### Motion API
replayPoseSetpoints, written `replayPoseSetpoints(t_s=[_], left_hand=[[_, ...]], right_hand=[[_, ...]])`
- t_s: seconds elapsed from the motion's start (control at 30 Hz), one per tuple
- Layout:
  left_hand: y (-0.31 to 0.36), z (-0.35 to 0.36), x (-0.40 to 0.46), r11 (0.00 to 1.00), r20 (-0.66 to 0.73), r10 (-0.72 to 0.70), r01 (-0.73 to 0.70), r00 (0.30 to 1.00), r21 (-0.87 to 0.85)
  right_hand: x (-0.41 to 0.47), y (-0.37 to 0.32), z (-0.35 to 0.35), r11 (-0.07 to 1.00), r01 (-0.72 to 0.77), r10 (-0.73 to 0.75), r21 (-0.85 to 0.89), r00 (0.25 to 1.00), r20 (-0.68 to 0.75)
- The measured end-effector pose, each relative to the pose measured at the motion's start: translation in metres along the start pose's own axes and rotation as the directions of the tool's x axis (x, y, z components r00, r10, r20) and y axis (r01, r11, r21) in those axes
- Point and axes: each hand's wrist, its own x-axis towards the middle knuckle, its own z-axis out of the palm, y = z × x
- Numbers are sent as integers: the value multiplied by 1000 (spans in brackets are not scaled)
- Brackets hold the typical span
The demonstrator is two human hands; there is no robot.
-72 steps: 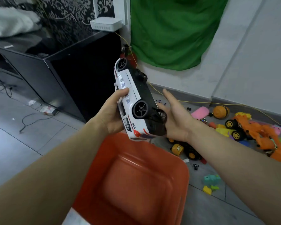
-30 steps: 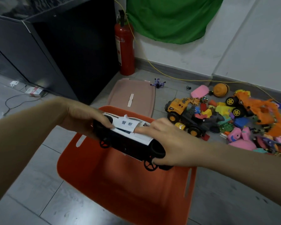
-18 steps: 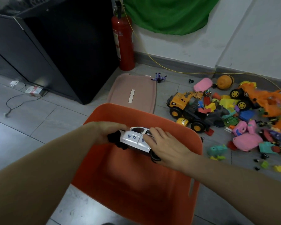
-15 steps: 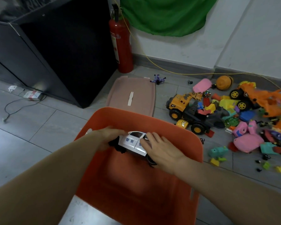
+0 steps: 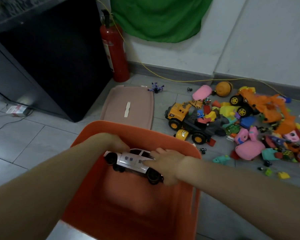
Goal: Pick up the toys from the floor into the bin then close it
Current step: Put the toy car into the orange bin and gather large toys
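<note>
A white toy police car (image 5: 132,161) lies inside the orange bin (image 5: 137,213), near its far wall. My left hand (image 5: 113,141) grips the car's front end. My right hand (image 5: 166,163) holds its rear end, fingers over the roof and side. The bin's pink lid (image 5: 128,105) lies flat on the floor just beyond the bin. A heap of toys covers the floor to the right, with a yellow dump truck (image 5: 180,115), an orange excavator (image 5: 260,104) and a pink plush (image 5: 249,149) among them.
A red fire extinguisher (image 5: 113,51) stands against the wall by a black cabinet (image 5: 47,63). A yellow cable (image 5: 180,80) runs along the skirting. Small loose pieces (image 5: 274,174) lie scattered right of the bin. A green cloth (image 5: 159,16) hangs on the wall.
Both hands have lowered the police car from above the bin down into it. The car now lies deeper inside, still held at both ends.
</note>
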Motion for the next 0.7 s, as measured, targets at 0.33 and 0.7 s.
replayPoseSetpoints(t_s=[0.33, 0.7], left_hand=[[90, -51, -30, 661, -271, 434, -508, 859, -552], [193, -15, 79, 792, -189, 198, -271, 962, -547]], right_hand=[[-45, 116, -88, 425, -23, 490, 905, 847, -208], [-65, 239, 45, 91, -468, 899, 879, 419, 130]])
